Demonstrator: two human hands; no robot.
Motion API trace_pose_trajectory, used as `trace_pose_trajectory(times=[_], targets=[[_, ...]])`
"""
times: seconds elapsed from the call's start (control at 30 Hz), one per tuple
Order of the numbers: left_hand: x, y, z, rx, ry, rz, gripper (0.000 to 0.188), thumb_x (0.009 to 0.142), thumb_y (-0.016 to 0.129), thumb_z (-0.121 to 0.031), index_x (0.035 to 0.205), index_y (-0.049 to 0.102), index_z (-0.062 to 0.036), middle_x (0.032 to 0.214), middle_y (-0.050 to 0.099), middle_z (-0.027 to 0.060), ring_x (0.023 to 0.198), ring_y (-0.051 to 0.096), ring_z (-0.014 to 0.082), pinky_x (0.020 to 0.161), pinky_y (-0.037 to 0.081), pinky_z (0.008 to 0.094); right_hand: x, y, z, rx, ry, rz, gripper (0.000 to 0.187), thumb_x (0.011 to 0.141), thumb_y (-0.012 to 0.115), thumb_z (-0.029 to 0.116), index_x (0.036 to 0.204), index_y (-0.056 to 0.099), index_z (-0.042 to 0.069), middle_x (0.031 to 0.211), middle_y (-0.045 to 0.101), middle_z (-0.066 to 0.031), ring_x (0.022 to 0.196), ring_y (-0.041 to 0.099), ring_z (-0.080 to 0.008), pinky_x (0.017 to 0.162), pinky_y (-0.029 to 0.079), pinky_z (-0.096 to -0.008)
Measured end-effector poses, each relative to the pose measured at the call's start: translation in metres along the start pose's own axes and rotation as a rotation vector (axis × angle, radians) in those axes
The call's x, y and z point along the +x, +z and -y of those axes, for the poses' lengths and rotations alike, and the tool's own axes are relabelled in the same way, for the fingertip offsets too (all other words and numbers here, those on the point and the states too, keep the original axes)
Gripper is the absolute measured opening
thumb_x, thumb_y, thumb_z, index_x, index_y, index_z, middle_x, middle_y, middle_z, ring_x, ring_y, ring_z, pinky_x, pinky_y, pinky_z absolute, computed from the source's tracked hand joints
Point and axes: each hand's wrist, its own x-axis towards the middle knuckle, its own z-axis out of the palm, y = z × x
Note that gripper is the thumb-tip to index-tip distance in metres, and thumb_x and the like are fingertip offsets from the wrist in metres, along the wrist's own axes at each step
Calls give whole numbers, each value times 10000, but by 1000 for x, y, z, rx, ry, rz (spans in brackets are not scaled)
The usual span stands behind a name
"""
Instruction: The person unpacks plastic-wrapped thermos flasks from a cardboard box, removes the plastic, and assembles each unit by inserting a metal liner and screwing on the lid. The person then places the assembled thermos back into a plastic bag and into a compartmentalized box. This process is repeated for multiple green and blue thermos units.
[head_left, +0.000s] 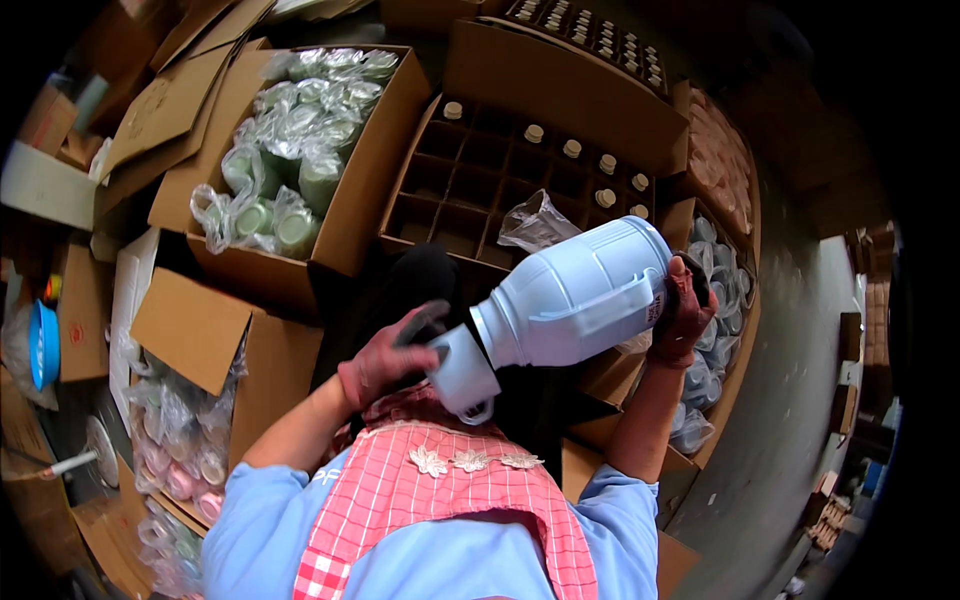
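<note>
While the right hand (686,312), red-gloved, clasped the base of one pale-blue jug (580,290), tilted, held up before the near right corner of a divided carton (560,88), the left hand (383,362), likewise gloved, gripped one matching handled cup (466,376) just beside the jug's neck; clear plastic wrap (535,222) lay along the carton's near edge.

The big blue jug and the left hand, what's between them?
In the head view, a light-blue cup is between the left hand and the big blue jug.

Smooth plastic flask (560,285), matt cardboard box (375,190), glossy plastic bag (537,222)
</note>
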Motion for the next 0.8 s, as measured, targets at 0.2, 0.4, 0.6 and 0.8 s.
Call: trace_pose_trajectory(times=[0.2,0.4,0.6,0.8], targets=[[22,25,-19,989,1143,-328,1077,609,820,-319,1407,160,-23,1360,330,266,1251,347,426,1041,295,435,-5,55,16,205,32,-39,181,845,642,210,876,647,32,772,600,14,695,516,-84,645,421,-217],[61,-46,-18,-323,631,-341,477,815,626,-197,1234,457,-42,1168,522,157,1070,530,300,916,432,402,3,69,-9,399,-376,449,295,821,638,266,938,605,-3,907,616,-94,850,566,-217,850,417,-339],[78,-45,-37,426,989,-580,688,776,621,-467,1221,463,33,1175,529,136,1079,516,265,930,413,397,29,100,-24,929,464,453,415,843,548,469,985,563,79,944,569,-33,873,543,-159,774,451,-295],[95,-69,-48,47,844,-568,685,727,713,-396,1205,481,36,1133,550,109,1072,515,224,934,405,366,60,115,-46,990,-73,603,381,824,582,364,988,598,21,916,602,-61,828,553,-149,798,435,-279]])
